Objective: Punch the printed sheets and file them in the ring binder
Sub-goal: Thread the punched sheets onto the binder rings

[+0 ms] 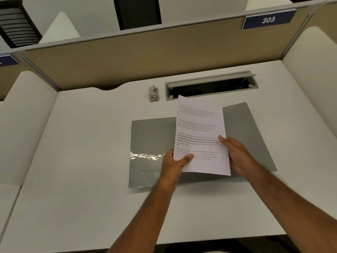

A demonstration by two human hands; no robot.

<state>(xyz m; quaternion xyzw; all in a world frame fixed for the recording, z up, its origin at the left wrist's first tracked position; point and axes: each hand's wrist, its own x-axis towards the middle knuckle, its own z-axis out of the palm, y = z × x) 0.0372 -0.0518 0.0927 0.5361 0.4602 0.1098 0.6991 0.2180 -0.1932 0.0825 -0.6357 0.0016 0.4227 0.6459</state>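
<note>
Two bare forearms reach in from 6 o'clock toward the middle of the white table (82, 143). Left hand (174, 164) pinches the printed sheets (200, 136) at their lower left edge, thumb on top, fingers curled beneath. Right hand (237, 156) steadies the right edge with fingers nearly straight, thumb on the page. I can see one white page face; how many lie under it I cannot tell. They hover tilted over one open grey binder (151, 143), its glossy covers spread flat. Paper this thin looks light, floppy and easy to crease, so gripping both long edges seems wise. One small grey punch (154, 93) stands at 12 o'clock, beside one open cable hatch (211, 84).
</note>
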